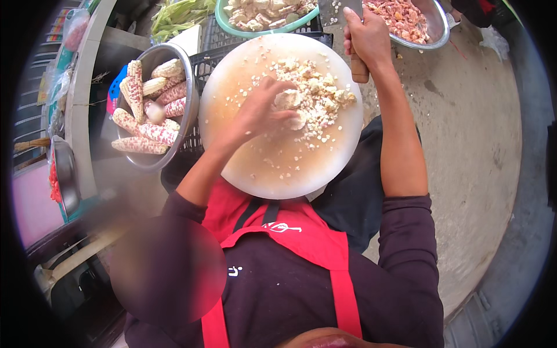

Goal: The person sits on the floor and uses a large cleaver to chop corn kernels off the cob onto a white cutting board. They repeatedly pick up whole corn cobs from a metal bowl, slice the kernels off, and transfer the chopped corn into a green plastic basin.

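A round white cutting board [278, 169] lies before me, its surface stained orange-brown. Chopped corn pieces and loose kernels [320, 98] are heaped on its right half. My left hand [265, 108], slightly blurred, reaches over the board with fingers spread around a pale cut chunk of corn [288, 99] at the heap's left side; whether it grips the chunk is unclear. Beyond the board's upper right edge, my right hand [367, 37] is closed on the wooden handle of a cleaver [341, 13]. The cleaver's broad blade, dotted with bits, is partly cut off by the picture's top edge.
Left of the board, a metal bowl [191, 82] holds speckled corn cobs. A green-rimmed basin [261, 33] of chopped pieces sits on a black plastic crate [202, 69]. Corn husks [174, 19] lie at upper left. A metal bowl [441, 39] of cut meat is at upper right.
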Available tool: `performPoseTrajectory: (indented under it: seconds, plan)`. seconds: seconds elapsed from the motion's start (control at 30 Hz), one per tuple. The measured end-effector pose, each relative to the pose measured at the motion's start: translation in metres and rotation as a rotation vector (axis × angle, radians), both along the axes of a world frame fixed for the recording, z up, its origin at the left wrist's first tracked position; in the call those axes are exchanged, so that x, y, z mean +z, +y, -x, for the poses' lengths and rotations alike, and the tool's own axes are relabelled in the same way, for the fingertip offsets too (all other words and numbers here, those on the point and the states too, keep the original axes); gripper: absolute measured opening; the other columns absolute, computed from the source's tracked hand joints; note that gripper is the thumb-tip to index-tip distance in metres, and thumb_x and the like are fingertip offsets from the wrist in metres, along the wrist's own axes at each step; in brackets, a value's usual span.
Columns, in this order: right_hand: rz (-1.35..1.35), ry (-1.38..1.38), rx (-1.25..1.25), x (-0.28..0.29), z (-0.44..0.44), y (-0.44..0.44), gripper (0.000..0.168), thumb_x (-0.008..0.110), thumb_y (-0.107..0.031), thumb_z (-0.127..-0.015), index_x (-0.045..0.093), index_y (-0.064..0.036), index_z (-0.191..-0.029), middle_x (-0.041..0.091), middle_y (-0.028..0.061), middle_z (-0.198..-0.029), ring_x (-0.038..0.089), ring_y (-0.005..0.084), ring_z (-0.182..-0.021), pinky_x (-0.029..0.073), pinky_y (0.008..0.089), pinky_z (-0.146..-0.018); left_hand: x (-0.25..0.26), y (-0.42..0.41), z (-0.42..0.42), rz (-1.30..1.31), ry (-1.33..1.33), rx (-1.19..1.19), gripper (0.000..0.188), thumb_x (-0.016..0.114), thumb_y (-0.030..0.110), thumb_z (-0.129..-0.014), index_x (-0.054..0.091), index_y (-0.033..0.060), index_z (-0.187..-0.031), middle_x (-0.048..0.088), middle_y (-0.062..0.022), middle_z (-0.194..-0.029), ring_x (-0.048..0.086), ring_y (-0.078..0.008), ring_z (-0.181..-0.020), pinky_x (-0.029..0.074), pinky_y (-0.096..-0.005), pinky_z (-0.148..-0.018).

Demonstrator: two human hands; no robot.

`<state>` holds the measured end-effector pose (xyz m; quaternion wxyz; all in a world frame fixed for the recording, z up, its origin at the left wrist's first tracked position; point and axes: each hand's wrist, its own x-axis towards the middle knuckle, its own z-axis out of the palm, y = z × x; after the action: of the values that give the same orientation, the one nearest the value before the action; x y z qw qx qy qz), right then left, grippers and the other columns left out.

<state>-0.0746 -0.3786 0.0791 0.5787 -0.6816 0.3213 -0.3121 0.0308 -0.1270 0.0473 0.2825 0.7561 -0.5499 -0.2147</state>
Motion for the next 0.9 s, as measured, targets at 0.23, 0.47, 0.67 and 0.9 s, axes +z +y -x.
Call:
performPoseTrajectory:
  seconds: [0.23,0.47,0.67,0.9]
  plan:
    - [-0.094,-0.046,-0.041,0.004,0.001,-0.006,0.028,0.058,-0.019,-0.1,0.056,0.004,-0.084,0.058,0.0068,-0.058,0.056,0.0133,-0.041,0.046,0.0312,-0.036,-0.015,-0.007,-0.015,-0.081,0.124,0.214,0.04,0.083,0.024,-0.081,0.067,0.0053,-0.112,0.07,-0.0175,-0.108,0.067,-0.0312,-0.106,0.053,-0.039,-0.091]
    - [-0.114,-0.019,-0.057,0.001,0.003,-0.012,0.029,0.059,-0.018,-0.1,0.054,0.003,-0.081,0.058,0.0065,-0.058,0.056,0.0127,-0.042,0.046,0.0305,-0.036,0.003,-0.113,-0.135,0.06,-0.042,0.356,0.048,0.081,0.036,-0.087,0.062,0.0055,-0.12,0.068,-0.0121,-0.107,0.066,-0.0223,-0.101,0.055,-0.0367,-0.088]
    - [-0.118,-0.018,-0.028,-0.001,-0.004,-0.01,0.031,0.059,-0.019,-0.101,0.051,0.001,-0.078,0.058,0.0068,-0.058,0.057,0.0127,-0.042,0.046,0.0299,-0.036,-0.034,-0.142,-0.209,0.249,-0.364,0.195,0.053,0.075,0.035,-0.092,0.061,0.0078,-0.135,0.062,-0.0191,-0.132,0.063,-0.0319,-0.116,0.053,-0.0424,-0.097]
    - [-0.103,0.019,-0.038,0.001,0.003,-0.012,0.026,0.059,-0.025,-0.103,0.061,-0.002,-0.093,0.058,0.0009,-0.064,0.055,0.0078,-0.046,0.048,0.0266,-0.04,0.002,-0.018,-0.009,0.013,0.067,-0.167,0.039,0.086,0.025,-0.077,0.067,0.01,-0.108,0.061,-0.0113,-0.107,0.062,-0.0312,-0.097,0.052,-0.0402,-0.086]
